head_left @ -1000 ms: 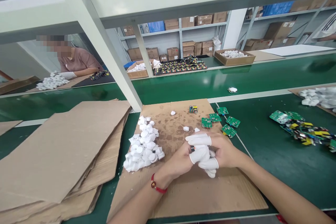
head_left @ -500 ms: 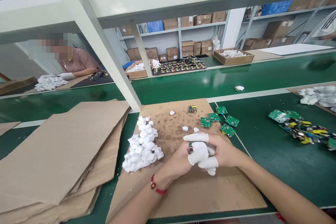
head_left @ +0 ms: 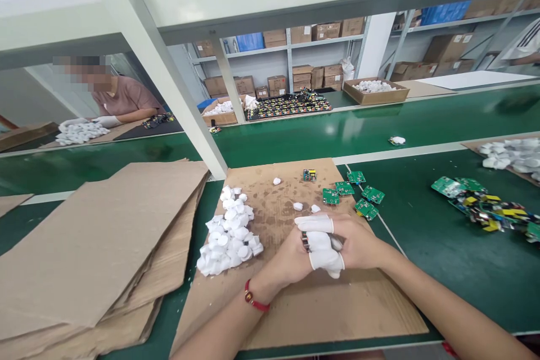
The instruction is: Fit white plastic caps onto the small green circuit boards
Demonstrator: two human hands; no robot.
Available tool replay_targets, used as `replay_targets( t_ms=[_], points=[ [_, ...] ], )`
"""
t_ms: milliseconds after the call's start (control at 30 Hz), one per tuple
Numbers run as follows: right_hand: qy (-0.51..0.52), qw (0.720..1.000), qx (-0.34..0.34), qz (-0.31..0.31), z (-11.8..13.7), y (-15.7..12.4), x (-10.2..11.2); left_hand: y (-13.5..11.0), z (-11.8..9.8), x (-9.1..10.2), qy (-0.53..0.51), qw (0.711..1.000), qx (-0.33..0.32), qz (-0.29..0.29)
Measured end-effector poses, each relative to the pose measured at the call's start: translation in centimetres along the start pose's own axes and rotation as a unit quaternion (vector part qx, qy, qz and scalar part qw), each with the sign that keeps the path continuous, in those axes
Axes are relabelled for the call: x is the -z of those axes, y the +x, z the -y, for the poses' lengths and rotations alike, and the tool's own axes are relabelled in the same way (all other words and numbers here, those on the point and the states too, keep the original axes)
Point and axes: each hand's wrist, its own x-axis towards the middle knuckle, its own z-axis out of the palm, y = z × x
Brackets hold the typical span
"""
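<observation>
My left hand [head_left: 297, 256], with a red bracelet at the wrist, is closed around a small circuit board [head_left: 305, 241]; only the board's edge shows. My right hand [head_left: 341, 242] is pressed over it from the right, its fingers closed against the board and the left fingers. White finger cots cover the fingertips of both hands. Beneath them lies a cardboard sheet [head_left: 337, 315]. A heap of white putty-like lumps [head_left: 230, 236] sits to the left, and a loose white lump [head_left: 315, 209] lies just beyond my fingers. Several green circuit boards [head_left: 331, 196] rest beyond my right hand.
Stacked cardboard sheets [head_left: 97, 236] lie at left, beside a slanting metal post [head_left: 169, 73]. More circuit boards [head_left: 489, 205] are piled at right. Across the green conveyor belt [head_left: 304, 140], which carries a board with a white lump [head_left: 397, 140], a co-worker [head_left: 126, 98] sits at left.
My fingers have closed more tightly together around the board. On the belt, the board with the white lump has moved right, and another board has come out from behind the post.
</observation>
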Motion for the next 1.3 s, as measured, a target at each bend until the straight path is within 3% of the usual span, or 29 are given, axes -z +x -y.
replay_targets(
  t_ms=[167, 400, 567, 800, 1300],
  points=[
    [-0.016, 1.000, 0.006, -0.008, 0.09, -0.03, -0.04, 0.02, -0.02, 0.02, -0.011, 1.000, 0.008, 0.017],
    [-0.064, 0.998, 0.016, 0.003, 0.03, -0.24, -0.23, -0.07, -0.13, 0.21, 0.044, 0.998, -0.011, -0.036],
    [-0.062, 0.998, 0.014, 0.003, 0.17, -0.26, -0.22, -0.09, -0.39, 0.38, 0.020, 1.000, -0.003, 0.023],
    [-0.082, 0.996, 0.022, 0.013, 0.01, -0.36, -0.25, -0.13, -0.16, 0.48, 0.044, 0.999, -0.020, 0.015],
    [-0.095, 0.993, 0.060, -0.024, 0.03, -0.28, -0.34, -0.42, 0.32, 0.51, 0.037, 0.999, 0.014, 0.001]
  ],
)
